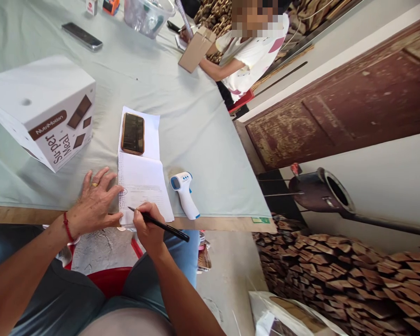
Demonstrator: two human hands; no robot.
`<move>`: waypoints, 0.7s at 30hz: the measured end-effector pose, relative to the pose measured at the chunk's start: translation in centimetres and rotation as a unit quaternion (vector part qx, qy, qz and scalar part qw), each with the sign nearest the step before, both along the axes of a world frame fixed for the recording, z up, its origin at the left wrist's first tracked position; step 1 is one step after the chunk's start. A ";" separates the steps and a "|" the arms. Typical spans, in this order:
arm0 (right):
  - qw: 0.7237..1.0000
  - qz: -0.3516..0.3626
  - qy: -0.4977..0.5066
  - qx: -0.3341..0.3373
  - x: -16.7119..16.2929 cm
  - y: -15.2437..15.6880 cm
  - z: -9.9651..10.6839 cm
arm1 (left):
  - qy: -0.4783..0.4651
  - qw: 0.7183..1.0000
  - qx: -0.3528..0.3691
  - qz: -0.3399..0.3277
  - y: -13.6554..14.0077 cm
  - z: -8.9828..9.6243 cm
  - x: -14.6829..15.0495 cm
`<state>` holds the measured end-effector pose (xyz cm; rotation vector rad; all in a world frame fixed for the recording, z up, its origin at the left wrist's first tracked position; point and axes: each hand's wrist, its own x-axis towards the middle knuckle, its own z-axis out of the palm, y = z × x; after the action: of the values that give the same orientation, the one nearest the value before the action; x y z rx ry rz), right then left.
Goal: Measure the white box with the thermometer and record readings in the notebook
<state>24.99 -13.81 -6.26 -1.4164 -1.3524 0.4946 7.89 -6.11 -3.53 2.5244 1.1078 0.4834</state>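
Note:
My right hand (148, 228) is closed round a black pen (168, 227), its tip over the lower part of a sheet of paper (142, 175) with writing on it. My left hand (96, 200) lies flat on the table with fingers spread, fingertips at the paper's left edge. A ring and a red bracelet show on that hand and wrist. On the upper part of the paper rests a phone (133, 133) in a brown case. Just right of the sheet lies a white and blue infrared thermometer (185, 193).
A white box (56, 112) stands on the table (217, 154) at left. Behind it are another phone (82, 36) and a clear plastic tub (149, 16). Across the table sits a person (252, 56) behind a cardboard piece (197, 49). Stacked firewood (336, 270) lies at lower right.

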 end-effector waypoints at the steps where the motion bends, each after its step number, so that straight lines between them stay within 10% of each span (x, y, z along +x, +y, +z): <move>1: 1.000 -0.017 -0.006 0.014 0.1 0.0 0.2 | 0.000 1.000 0.000 -0.001 0.0 -0.1 0.0; 10: 0.980 0.022 -0.194 -0.025 5.9 4.2 1.0 | -0.137 0.989 0.052 0.003 0.6 1.4 -0.6; 18: 0.940 0.044 -0.337 -0.032 7.2 5.7 0.0 | -0.230 0.856 0.355 0.296 3.7 2.6 -6.2; 21: 0.944 -0.019 -0.329 0.011 8.2 4.5 0.5 | -0.218 0.856 0.343 0.319 4.2 2.7 -7.1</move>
<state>33.21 -9.27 -5.77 -1.6600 -1.8386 -0.0427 0.80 -1.94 -0.86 2.2532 1.7896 1.8073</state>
